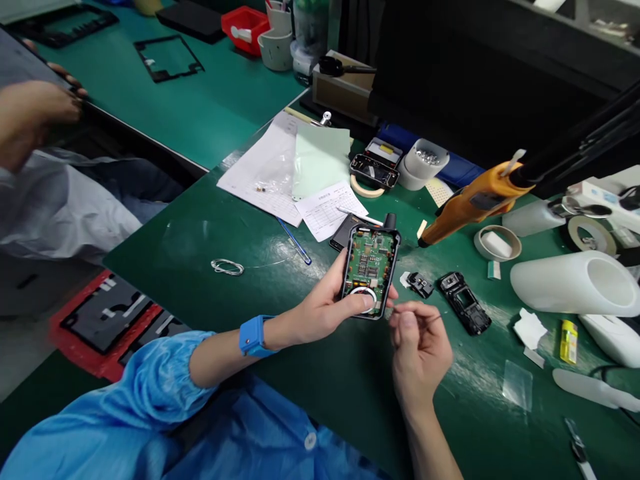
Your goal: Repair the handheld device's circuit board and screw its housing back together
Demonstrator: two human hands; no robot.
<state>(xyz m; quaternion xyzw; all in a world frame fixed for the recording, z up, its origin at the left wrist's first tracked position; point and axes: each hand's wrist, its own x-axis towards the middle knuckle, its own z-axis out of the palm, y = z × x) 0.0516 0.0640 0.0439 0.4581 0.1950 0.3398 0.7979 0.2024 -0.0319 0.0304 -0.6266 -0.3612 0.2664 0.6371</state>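
Observation:
My left hand (333, 297) grips an opened handheld radio-like device (371, 257), tilted upright above the table. Its green circuit board faces me, a stubby black antenna stands at its top, and my thumb presses by a white ring near the bottom. Close to the device's lower right corner is my right hand (420, 347), its fingers curled together in a pinch. Something thin and dark seems to stick out beside those fingers, too small to name. A black plastic housing (465, 303) and a small black part (420, 285) lie to the right of the device.
An orange electric screwdriver (475, 200) hangs at the right. Papers (265, 173), a blue pen (295, 241) and coiled solder wire (227, 267) lie left. A white cylinder (540, 283) and yellow lighter (569, 341) are at right. Another person's hand (40, 110) is at far left.

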